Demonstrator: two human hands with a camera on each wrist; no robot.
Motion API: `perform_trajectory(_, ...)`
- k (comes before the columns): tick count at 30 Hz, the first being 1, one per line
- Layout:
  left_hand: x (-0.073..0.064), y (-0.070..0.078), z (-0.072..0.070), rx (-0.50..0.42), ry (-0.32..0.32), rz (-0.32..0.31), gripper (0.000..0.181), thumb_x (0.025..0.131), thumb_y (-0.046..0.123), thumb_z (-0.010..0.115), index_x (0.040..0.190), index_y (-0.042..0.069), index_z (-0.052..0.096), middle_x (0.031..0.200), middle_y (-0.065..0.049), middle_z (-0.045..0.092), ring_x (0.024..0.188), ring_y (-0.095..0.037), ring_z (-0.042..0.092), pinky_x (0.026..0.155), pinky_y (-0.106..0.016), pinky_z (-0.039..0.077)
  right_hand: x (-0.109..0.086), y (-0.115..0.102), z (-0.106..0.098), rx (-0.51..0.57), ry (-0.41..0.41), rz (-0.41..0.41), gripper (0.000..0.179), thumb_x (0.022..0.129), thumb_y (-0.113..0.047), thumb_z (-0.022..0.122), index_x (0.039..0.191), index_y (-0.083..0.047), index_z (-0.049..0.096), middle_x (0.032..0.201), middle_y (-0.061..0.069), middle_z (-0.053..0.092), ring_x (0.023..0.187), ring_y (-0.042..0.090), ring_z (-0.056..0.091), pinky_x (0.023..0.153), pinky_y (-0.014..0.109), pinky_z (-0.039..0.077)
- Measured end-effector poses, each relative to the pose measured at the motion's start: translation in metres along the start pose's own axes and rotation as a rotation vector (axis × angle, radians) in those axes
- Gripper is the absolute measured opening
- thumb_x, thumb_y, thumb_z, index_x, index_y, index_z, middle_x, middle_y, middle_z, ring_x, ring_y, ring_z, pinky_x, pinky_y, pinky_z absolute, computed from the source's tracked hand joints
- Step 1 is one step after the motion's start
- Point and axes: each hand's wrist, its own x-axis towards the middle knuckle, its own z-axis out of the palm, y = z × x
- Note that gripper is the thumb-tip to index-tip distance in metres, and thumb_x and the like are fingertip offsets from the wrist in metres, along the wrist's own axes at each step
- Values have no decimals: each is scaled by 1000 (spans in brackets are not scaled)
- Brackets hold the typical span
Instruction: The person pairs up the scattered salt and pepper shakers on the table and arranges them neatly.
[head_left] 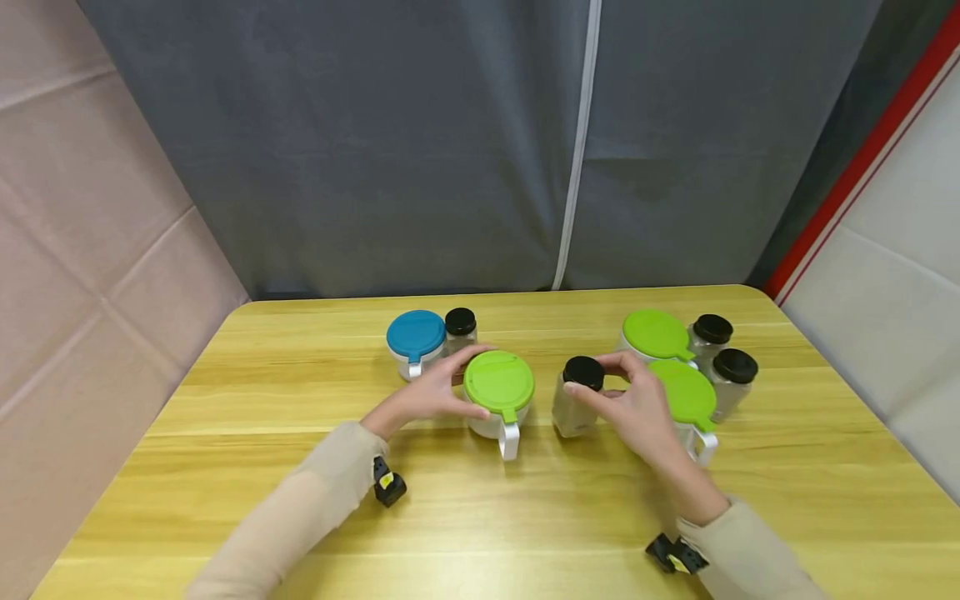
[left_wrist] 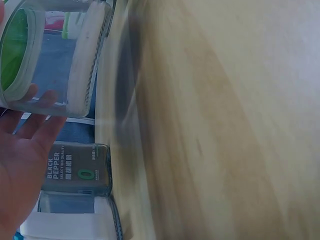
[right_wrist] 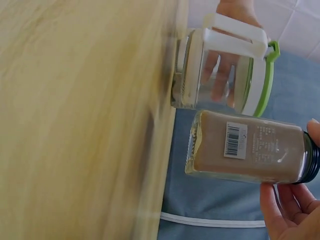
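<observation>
My left hand point(head_left: 431, 393) grips a glass seasoning jar point(head_left: 498, 382) with a green lid and a white handle that faces me. A layer of white contents lies at the jar's bottom in the left wrist view. To its right, my right hand point(head_left: 643, 410) pinches a spice bottle point(head_left: 572, 412) near its black cap, thumb on one side and fingers on the other. Brownish powder fills this bottle, and a barcode label point(right_wrist: 236, 140) shows in the right wrist view. Its base is close over the wooden table point(head_left: 480, 533).
Behind my left hand stand a blue-lidded jar point(head_left: 416, 335) and a black-capped bottle point(head_left: 461, 323), labelled black pepper in the left wrist view. Two green-lidded jars point(head_left: 656, 333) and two black-capped bottles point(head_left: 733, 379) stand close together on the right. A grey curtain point(head_left: 390, 150) hangs behind.
</observation>
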Motion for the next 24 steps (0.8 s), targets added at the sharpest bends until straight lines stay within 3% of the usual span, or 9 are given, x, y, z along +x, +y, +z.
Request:
perform_trajectory(9, 11, -8, 6, 6, 7, -18, 85, 69, 20, 76, 137, 7, 26, 126, -4, 42, 111, -15, 43, 90, -31, 38, 8, 5, 7, 8, 16, 22, 54, 70, -35, 73, 104, 1, 53, 105, 14, 53, 95, 23, 50, 70, 30, 49)
perform_trajectory(18, 28, -7, 12, 26, 30, -29, 84, 69, 14, 76, 137, 9, 27, 129, -8, 40, 112, -19, 43, 91, -33, 38, 17, 12, 7, -1, 45, 34, 56, 71, -38, 72, 106, 0, 51, 106, 13, 53, 100, 23, 49, 74, 35, 48)
perform_trajectory(24, 32, 18, 15, 61, 34, -29, 80, 71, 10, 74, 135, 1, 28, 127, -16, 40, 111, -23, 43, 90, -37, 37, 22, 14, 8, -5, 67, 14, 55, 72, -35, 71, 108, 1, 50, 106, 14, 51, 100, 25, 48, 75, 35, 48)
